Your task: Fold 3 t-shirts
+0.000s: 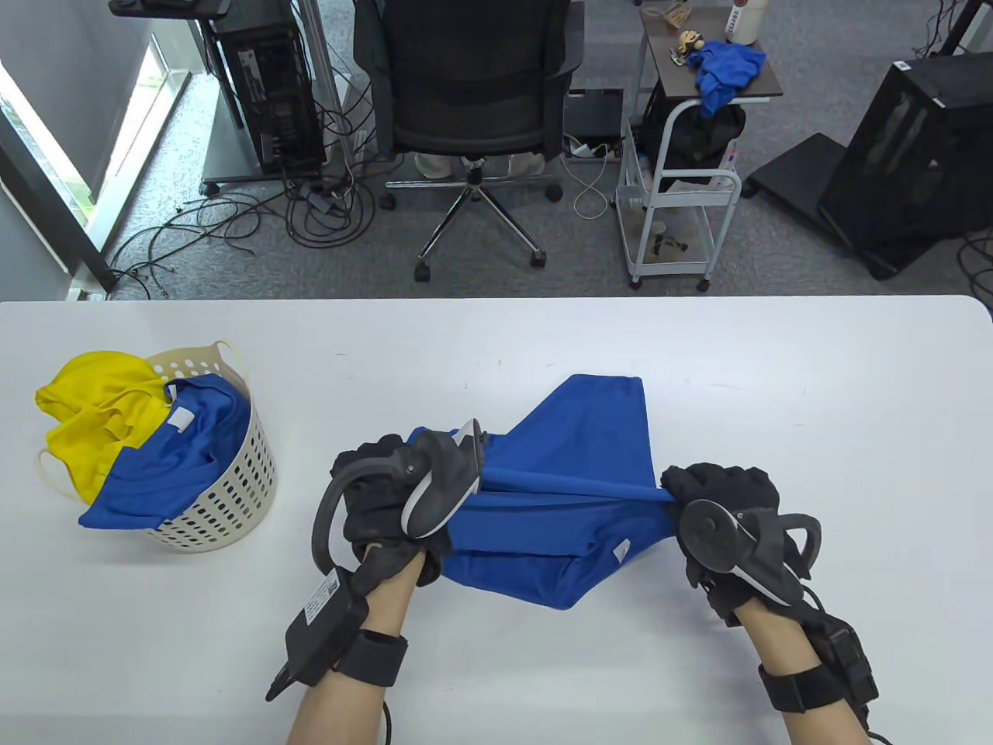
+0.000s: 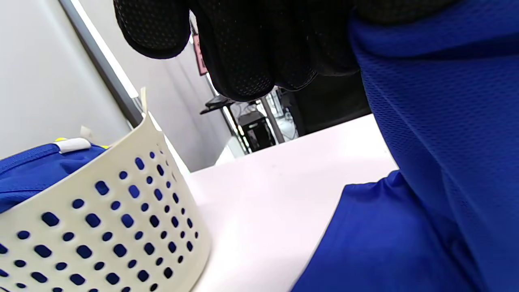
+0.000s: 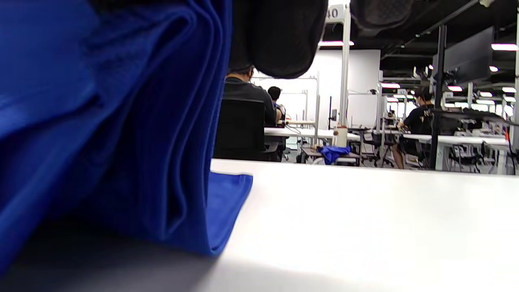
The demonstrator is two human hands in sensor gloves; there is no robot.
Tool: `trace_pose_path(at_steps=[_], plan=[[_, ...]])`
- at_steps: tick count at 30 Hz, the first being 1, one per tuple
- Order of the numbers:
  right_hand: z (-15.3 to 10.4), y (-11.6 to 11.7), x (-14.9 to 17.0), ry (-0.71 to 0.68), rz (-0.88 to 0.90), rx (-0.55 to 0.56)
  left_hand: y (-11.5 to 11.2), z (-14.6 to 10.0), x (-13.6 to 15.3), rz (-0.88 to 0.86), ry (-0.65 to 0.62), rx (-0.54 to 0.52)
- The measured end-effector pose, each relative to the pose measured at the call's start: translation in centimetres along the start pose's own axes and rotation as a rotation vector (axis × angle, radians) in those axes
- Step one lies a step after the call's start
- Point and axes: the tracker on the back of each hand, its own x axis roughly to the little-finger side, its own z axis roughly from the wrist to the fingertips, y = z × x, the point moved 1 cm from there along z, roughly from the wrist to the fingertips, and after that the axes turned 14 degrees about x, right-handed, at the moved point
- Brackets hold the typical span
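On the white worktop [image 1: 698, 372], toward six o'clock, lies the blue t-shirt [image 1: 589, 442], part-folded, its long axis running nine to three between the hands. It looks light, limp mesh that sags unless held at edges or corners. The basket [image 1: 233, 489] at nine o'clock holds yellow and blue shirts. The left hand [image 1: 388, 497] and right hand [image 1: 714, 504] each pinch one end of a taut fold.
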Motion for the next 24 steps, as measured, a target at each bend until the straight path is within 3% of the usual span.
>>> trace_pose_path(at_steps=[4,7,11,15,17,19,21,24], plan=[[2.4,-2.5,-0.3,-0.059,-0.017,-0.086,2.5,-0.9,2.2,-0.095,-0.042,-0.063],[4.1,-2.8,-0.3,-0.063,0.029,-0.222,3.0,-0.4,2.7,-0.108,-0.076,-0.006],[6.3,2.1,-0.5,-0.053,0.048,-0.571,0.4,4.2,0.6,-0.038,-0.153,0.164],[9.1,8.0,-0.4,0.069,0.001,-0.777,-2.0,10.1,-2.3,-0.001,-0.169,0.240],[11.8,8.0,-0.2,0.093,-0.018,-0.681,-0.3,12.1,-2.2,-0.016,-0.129,0.177],[15.1,4.7,-0.2,0.170,-0.077,-0.486,3.9,12.0,-0.3,-0.110,-0.074,-0.003],[17.7,-1.5,-0.6,0.211,-0.074,-0.158,9.3,9.5,3.5,-0.274,0.011,-0.236],[17.5,-9.1,-1.5,0.206,-0.031,0.273,13.3,4.6,8.0,-0.430,0.080,-0.547]])
